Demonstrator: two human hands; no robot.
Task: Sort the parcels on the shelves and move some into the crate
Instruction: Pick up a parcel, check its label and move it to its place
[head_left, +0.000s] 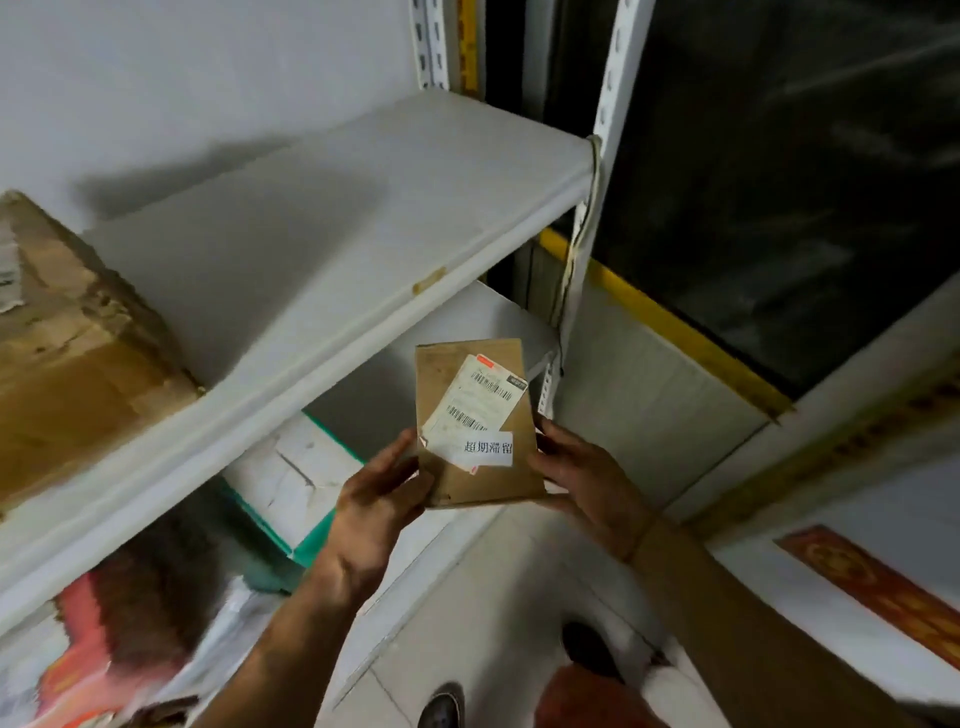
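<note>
A small flat brown cardboard parcel with a white barcode label and a white sticker with printed characters is held upright in front of the shelf unit. My left hand grips its lower left edge. My right hand holds its right edge. The white metal shelf runs across the upper left, with a large worn brown carton on its left end. On the shelf below lie a white box with green edges and soft plastic-wrapped parcels. No crate is in view.
A white slotted upright with a cord tied to it stands at the shelf's right end. Beyond it is a dark glass window with a yellow-trimmed frame. My shoes stand on the pale tiled floor. A red banner lies at lower right.
</note>
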